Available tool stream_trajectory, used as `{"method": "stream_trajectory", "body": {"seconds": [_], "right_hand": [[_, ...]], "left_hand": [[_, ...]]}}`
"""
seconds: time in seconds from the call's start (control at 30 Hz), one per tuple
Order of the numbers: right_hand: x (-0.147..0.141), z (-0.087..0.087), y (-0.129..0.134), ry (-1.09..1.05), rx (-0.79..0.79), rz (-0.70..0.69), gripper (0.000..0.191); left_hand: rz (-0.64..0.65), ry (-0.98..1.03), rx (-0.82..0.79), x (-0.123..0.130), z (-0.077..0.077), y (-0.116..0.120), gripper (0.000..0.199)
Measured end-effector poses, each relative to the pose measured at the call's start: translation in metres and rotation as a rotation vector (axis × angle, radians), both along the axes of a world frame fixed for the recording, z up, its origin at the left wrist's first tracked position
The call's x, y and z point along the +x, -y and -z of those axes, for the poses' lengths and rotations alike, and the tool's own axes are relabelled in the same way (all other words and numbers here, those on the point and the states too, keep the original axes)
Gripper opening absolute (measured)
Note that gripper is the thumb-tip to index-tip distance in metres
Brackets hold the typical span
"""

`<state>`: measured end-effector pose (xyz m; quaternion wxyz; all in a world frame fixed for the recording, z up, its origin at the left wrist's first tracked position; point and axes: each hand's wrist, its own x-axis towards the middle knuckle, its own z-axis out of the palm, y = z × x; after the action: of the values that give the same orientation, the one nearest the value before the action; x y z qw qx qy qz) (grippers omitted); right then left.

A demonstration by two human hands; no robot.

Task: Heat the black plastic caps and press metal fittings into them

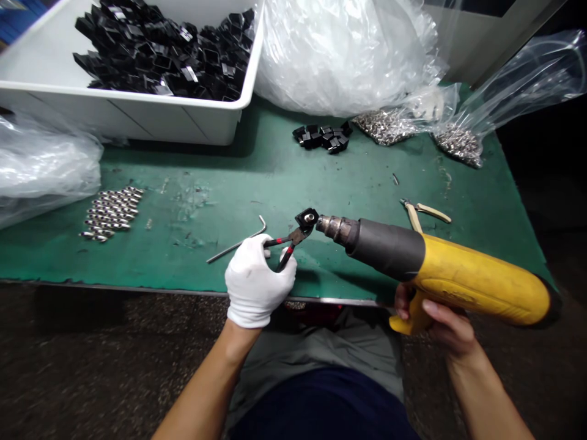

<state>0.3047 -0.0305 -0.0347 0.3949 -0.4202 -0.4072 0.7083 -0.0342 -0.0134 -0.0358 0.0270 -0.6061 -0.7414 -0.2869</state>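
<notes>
Gripping a pair of red-and-black pliers [293, 241] in the white-gloved left hand [257, 281], fingers curled closed around the handles, the person holds a small black square piece [306, 219] in the pliers' tip at centre frame, just in front of the nozzle of a yellow heat gun [463, 278]; the pliers seem to keep the glove away from the hot end. The bare right hand [438, 321] is wrapped around the gun's handle at lower right, aiming it left. At upper left, a white plastic tub [137, 113] is heaped with more black pieces [165, 61], and a small cluster [321, 137] lies on the green mat [220, 201] at upper centre. Clear plastic bags [518, 79] at upper right hold silver metal bits [458, 145], with a row of similar bits [110, 214] on the mat at left
</notes>
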Motion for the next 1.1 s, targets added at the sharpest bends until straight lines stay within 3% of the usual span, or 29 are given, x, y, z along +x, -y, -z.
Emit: {"method": "stream_trajectory", "body": {"seconds": [1.1], "right_hand": [[-0.0008,0.0004,-0.0006,-0.026,0.011,0.0,0.032]], "left_hand": [[0.014,-0.022,0.0,-0.0011,0.0019,0.001,0.036]]}}
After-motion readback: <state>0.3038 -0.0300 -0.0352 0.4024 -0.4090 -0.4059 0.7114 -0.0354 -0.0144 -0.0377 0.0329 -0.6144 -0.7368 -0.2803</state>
